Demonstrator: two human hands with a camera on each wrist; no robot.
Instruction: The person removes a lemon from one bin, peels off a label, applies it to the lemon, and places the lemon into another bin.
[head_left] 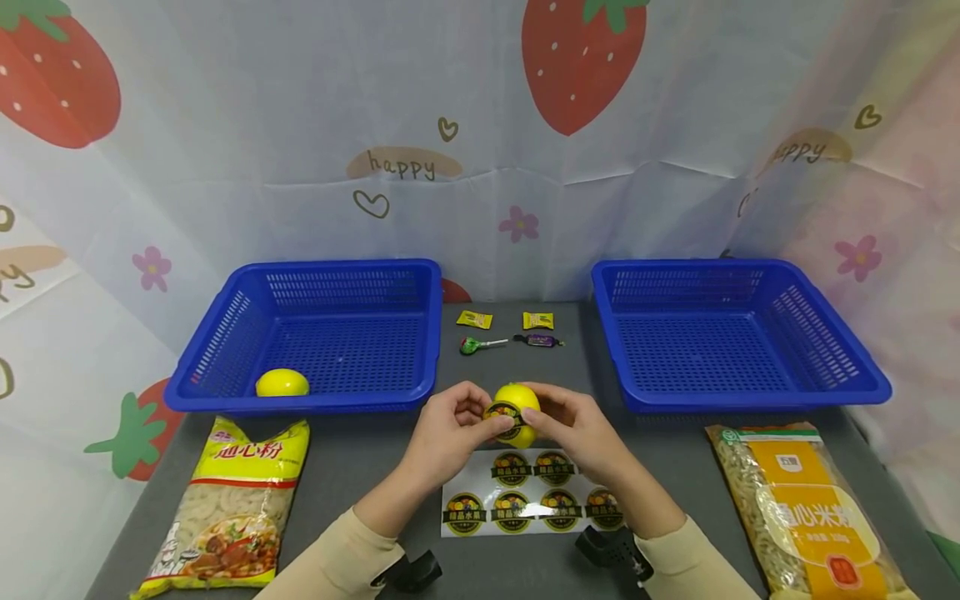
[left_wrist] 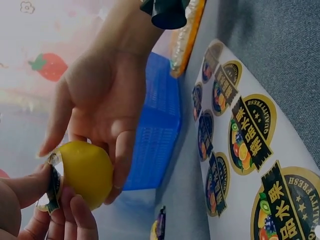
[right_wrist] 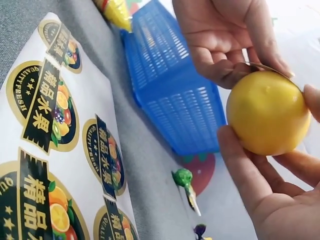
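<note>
1. Bright, even light in the head view, and there's glare, a white patch right across the sticker sheet (head_left: 467,477)!
2. Over to the left wrist: dimmer, cooler, the backdrop (left_wrist: 25,95) hazy and soft.
3. Right wrist now, brighter, that backdrop washed pale, gentle shading along the lemon's (right_wrist: 267,115) lower edge.

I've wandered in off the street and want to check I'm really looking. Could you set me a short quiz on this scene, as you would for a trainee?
1. What does the left hand pinch? A: a wrapped sweet; B: a round sticker; C: a noodle bag.
2. True or false: the green lollipop lies between the left basket and the right basket.
3. The right hand holds one yellow fruit; where is the other?

Key:
1. B
2. True
3. In the left basket
</note>
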